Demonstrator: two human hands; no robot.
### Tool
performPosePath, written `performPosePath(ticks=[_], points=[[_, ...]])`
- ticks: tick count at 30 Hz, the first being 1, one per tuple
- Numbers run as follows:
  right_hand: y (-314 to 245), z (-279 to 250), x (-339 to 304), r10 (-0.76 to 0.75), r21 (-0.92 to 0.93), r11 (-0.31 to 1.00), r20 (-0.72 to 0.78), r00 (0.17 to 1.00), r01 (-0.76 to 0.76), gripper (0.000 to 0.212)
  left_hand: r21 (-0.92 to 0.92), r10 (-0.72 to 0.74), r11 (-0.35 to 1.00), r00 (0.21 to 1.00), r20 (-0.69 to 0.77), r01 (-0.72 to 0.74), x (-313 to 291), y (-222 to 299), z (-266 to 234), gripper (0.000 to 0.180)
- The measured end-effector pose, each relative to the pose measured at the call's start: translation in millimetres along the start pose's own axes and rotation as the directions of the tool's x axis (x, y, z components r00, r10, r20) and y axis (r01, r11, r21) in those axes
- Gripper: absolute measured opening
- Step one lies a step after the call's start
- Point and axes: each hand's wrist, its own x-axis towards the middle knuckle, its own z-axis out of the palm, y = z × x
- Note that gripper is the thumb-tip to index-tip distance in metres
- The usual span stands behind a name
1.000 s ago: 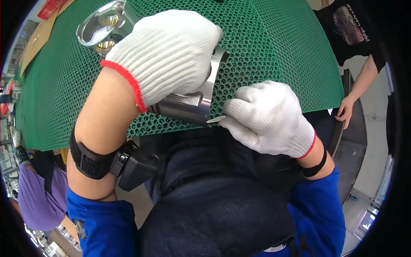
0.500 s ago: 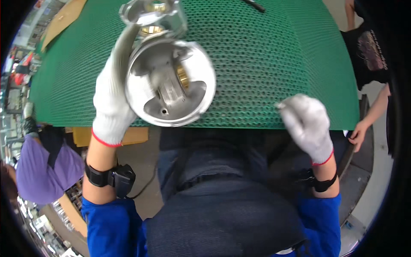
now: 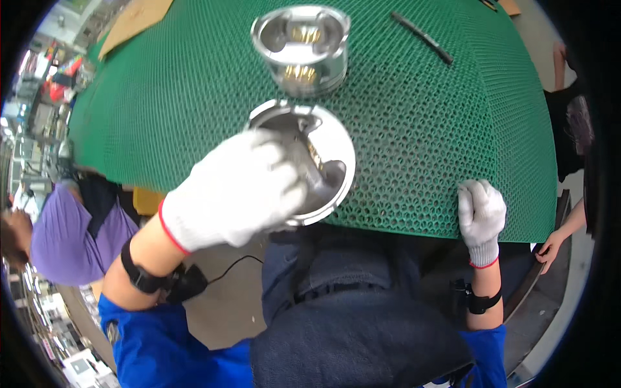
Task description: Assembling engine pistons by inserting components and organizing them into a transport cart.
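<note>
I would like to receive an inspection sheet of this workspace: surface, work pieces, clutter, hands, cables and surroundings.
Surface: green mat, patterned with small holes.
Work pieces: far piston on the mat, open end up; near piston partly hidden by the left hand.
Clutter: dark rod beyond the pistons, to the right; cardboard far left.
Hands: left over near piston, exact grip unclear; right hand curled at the mat's near edge, contents hidden.
Cables: thin black cable beside left forearm.
Surroundings: people on both sides.

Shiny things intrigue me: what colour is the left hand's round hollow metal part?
Mostly silvery metal part, best in head view.
</note>
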Motion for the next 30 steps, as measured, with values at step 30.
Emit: performPosePath(ticks=[30], points=[[2, 2, -3, 0.031, 0.066, 0.997, -0.05, 0.998, -0.028, 0.008, -1.0, -0.998, 0.026, -0.052, -0.026, 0.01, -19, 42, 117, 0.032]])
